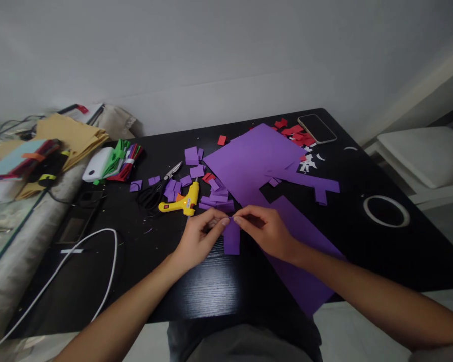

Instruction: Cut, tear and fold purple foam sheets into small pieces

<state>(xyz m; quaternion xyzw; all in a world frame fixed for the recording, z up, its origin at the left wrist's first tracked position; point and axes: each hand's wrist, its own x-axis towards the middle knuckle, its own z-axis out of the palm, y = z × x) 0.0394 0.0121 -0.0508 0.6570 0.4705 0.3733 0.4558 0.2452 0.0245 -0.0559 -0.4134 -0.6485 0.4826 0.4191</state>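
Observation:
A small purple paper strip (232, 238) hangs down between my two hands near the front of the black table. My left hand (206, 232) pinches its top left corner, and my right hand (265, 229) pinches the top right corner. Just beyond my left hand lies a yellow glue gun (181, 200). Several small purple pieces (218, 192) are heaped beside it. Large purple sheets (245, 161) spread out behind and to the right of my right hand, partly under my right forearm.
Scissors (172, 171) lie left of the purple pieces. A phone (317, 128), red scraps (298, 133) and white scraps (308, 162) are at the back right, a tape ring (386, 211) at the right. A white cable (115, 251) curves along the left.

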